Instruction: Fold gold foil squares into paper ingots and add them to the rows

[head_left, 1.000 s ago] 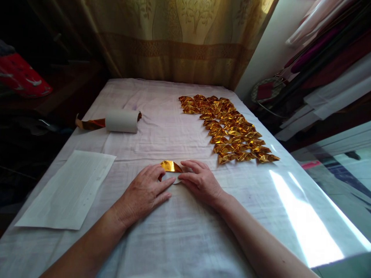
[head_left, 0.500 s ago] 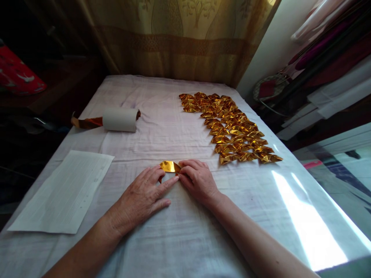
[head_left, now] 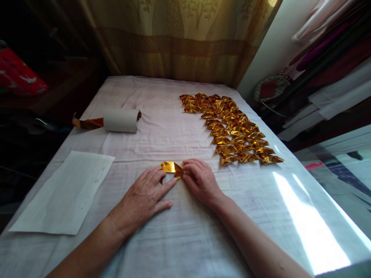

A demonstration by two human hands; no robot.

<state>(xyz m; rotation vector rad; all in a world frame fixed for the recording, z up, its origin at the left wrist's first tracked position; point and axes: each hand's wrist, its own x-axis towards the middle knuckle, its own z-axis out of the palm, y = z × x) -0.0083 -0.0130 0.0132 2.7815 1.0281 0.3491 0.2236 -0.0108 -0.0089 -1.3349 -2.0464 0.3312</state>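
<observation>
A small folded piece of gold foil paper (head_left: pixel 171 168) lies on the white cloth-covered table (head_left: pixel 179 231) in front of me. My left hand (head_left: pixel 143 197) rests flat on the cloth, its fingertips pressing the foil's left and lower edge. My right hand (head_left: pixel 201 180) pinches the foil's right end with curled fingers. Both hands hold the piece down against the cloth.
Several finished gold foil folds (head_left: pixel 232 129) lie in rows at the right. A white roll with gold foil trailing from it (head_left: pixel 118 120) sits at the back left. A white sheet of paper (head_left: pixel 65 193) lies at the left. A curtain hangs behind; stacked fabrics stand at the right.
The white underside of the foil piece is no longer showing; it is now folded smaller and all gold. My right fingers have curled onto its right end. The left hand has barely moved.
</observation>
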